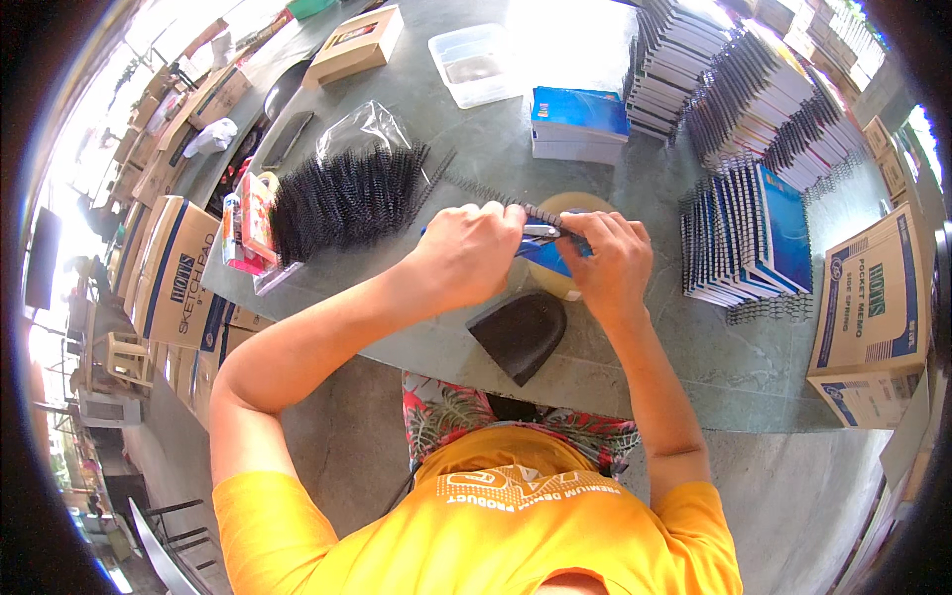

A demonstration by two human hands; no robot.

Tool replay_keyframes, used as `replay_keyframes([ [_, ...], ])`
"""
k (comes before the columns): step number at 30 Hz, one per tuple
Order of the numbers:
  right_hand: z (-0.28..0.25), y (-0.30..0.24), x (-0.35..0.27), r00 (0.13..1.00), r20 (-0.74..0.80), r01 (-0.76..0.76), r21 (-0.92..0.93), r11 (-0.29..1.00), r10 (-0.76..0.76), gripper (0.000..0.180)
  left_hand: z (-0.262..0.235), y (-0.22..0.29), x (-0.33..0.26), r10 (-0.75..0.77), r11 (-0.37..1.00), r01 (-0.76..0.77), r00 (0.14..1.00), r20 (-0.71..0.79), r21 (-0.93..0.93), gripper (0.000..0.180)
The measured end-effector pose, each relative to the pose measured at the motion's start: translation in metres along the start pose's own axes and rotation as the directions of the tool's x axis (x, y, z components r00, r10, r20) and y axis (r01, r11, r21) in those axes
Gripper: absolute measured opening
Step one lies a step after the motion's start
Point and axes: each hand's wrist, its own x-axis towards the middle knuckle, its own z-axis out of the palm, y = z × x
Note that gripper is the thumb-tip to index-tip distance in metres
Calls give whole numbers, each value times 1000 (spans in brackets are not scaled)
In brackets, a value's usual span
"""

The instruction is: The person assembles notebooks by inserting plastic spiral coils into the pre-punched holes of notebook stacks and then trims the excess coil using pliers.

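Observation:
My left hand (pixel 468 253) is closed around the handles of pliers (pixel 540 231), their silver jaws pointing right between my two hands. With thumb and fingers, my right hand (pixel 610 258) pinches a small blue-covered notebook (pixel 547 256) at its edge. A black plastic spiral coil (pixel 486 190) runs along that edge, its free end trailing off to the left. Beneath the hands lies a round, tan thing like a tape roll (pixel 577 203), partly covered. Nearer to me, a black rounded block (pixel 521 335) rests by the table edge.
Left on the grey table (pixel 635 387) lies a heap of black spiral coils (pixel 347 193). Beyond are a clear plastic tray (pixel 474 64) and a stack of blue-covered pads (pixel 580 124). At right stand bound notebooks (pixel 744 233), taller stacks (pixel 739 89) and a cardboard box (pixel 873 307).

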Motion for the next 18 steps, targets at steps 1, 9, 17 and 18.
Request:
replay_keyframes([
  [1, -3, 1, 2, 999, 42, -10, -35, 999, 11, 28, 3, -1, -3, 26, 998, -27, 999, -22, -65, 24],
  [9, -30, 44, -18, 844, 368, -536, 622, 571, 391, 39, 74, -49, -44, 40, 981, 38, 920, -389, 192, 45],
  [17, -17, 45, -15, 835, 386, -537, 730, 424, 392, 26, 41, 20, -39, -101, 894, 71, 994, -44, -443, 46],
  [18, -16, 47, -18, 826, 402, -553, 719, 422, 396, 26, 18, 18, -32, -135, 924, 53, 972, -192, -379, 45],
])
